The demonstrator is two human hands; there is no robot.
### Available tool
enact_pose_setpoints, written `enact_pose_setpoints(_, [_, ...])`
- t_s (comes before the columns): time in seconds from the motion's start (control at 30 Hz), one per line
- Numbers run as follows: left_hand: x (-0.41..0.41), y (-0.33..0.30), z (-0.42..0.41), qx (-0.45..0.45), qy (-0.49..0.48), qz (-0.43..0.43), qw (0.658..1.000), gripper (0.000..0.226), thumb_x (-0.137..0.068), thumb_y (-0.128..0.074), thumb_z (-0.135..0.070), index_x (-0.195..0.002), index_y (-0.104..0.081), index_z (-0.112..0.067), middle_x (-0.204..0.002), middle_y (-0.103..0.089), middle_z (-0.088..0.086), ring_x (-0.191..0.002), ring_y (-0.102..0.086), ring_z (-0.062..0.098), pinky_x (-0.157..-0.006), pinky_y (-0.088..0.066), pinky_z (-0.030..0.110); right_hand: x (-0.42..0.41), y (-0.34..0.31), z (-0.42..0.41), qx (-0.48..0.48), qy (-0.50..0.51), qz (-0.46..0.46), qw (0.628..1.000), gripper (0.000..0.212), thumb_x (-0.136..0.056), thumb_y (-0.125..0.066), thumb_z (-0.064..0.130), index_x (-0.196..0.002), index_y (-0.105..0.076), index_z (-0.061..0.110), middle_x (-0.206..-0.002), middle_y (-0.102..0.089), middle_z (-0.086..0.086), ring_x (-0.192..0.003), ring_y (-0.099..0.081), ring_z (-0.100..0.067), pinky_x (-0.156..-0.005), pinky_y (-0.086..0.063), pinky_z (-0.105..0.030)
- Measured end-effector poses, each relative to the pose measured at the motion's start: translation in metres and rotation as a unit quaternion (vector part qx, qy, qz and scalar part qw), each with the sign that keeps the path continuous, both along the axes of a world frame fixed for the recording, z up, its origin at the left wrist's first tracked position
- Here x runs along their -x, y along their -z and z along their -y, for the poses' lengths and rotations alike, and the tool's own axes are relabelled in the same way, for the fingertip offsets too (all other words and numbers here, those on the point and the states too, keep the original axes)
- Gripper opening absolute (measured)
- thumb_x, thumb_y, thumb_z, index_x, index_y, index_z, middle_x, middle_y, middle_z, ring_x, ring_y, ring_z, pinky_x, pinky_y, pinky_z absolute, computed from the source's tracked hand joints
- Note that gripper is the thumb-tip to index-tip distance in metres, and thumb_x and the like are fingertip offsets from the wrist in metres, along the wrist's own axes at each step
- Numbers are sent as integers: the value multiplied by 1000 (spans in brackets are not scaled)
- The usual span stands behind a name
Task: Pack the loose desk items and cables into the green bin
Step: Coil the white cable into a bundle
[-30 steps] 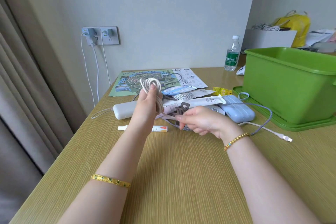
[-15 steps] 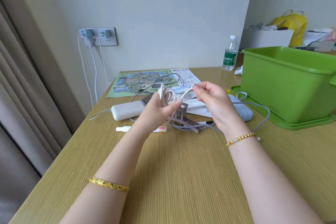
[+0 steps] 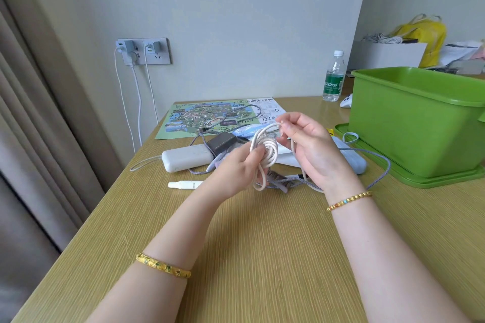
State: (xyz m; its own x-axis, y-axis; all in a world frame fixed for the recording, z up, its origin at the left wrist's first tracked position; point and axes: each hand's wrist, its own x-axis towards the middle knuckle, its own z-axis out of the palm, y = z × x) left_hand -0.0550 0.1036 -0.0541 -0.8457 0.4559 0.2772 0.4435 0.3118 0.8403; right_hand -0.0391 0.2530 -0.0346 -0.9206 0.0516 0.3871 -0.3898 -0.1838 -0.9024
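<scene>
My left hand [image 3: 236, 170] grips a coiled white cable [image 3: 265, 149] above the desk's middle. My right hand [image 3: 312, 149] pinches a loop of the same cable at the coil's top right. The cable's loose tail hangs down behind my right palm. Below and behind the hands lie a grey braided cable [image 3: 378, 162], a white power bank [image 3: 186, 161], a dark adapter [image 3: 221, 142], a white pen-like tube [image 3: 183, 184], a pale blue case [image 3: 353, 161] and paper packets. The green bin [image 3: 420, 123] stands on its green lid [image 3: 443, 182] at the right.
A printed map sheet [image 3: 210, 118] lies at the back of the wooden desk [image 3: 262, 257]. A water bottle [image 3: 333, 78] stands by the wall left of the bin. Two chargers sit in the wall socket [image 3: 144, 51], with white leads hanging. A curtain hangs at the left.
My right hand has lifted from the desk to the coil, drawing the white cable's tail up and wrapping it on. My left hand has lowered and tipped the coil toward the right.
</scene>
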Motion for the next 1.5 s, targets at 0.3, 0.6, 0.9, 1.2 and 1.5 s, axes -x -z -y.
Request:
enact_pose_setpoints(0.3, [7, 2, 8, -126, 76, 108, 983, 48, -99, -29, -34, -63, -52, -13, -53, -53, 4, -43, -43, 22, -46, -34, 28, -6, 1, 1, -177, -108, 79, 975, 32, -73, -63, 38, -93, -60, 14, -69, -38, 4, -55, -25, -5, -44, -17, -19])
enact_pose_setpoints(0.6, [8, 1, 12, -121, 121, 96, 981, 24, -94, -40, -34, -82, -56, -20, -69, -59, 1, -48, -51, 18, -46, -38, 24, -4, 3, 4, -193, -17, 70, 979, 9, -90, -57, 23, -85, -58, 16, -58, -38, 8, -47, -29, -2, -39, -20, -12])
enact_pose_setpoints(0.9, [10, -3, 16, -101, 76, 75, 989, 39, -95, -37, -34, -64, -52, -16, -60, -51, 6, -48, -42, 21, -51, -33, 31, -3, -4, -4, -96, 44, 65, 992, 15, -88, -59, 15, -74, -61, 12, -51, -32, 6, -42, -24, -6, -39, -20, -15])
enact_pose_setpoints(1.2, [20, -11, 21, -438, 0, 222, 871, 35, -101, -29, -32, -114, -53, -9, -96, -74, 4, -95, -69, 15, -72, -58, 29, 6, 6, 1, -225, 130, 28, 965, 14, -91, -57, 16, -94, -71, 13, -74, -69, 2, -64, -53, 4, -70, -44, -18])
enact_pose_setpoints(1.5, [25, -11, 18, -531, -61, 237, 811, 30, -101, -31, -33, -87, -47, -12, -54, -57, 0, -51, -61, 16, -61, -57, 28, 9, 24, 14, -465, 49, 45, 883, 19, -91, -54, 32, -94, -68, 44, -99, -71, -11, -96, -64, -31, -87, -49, -46])
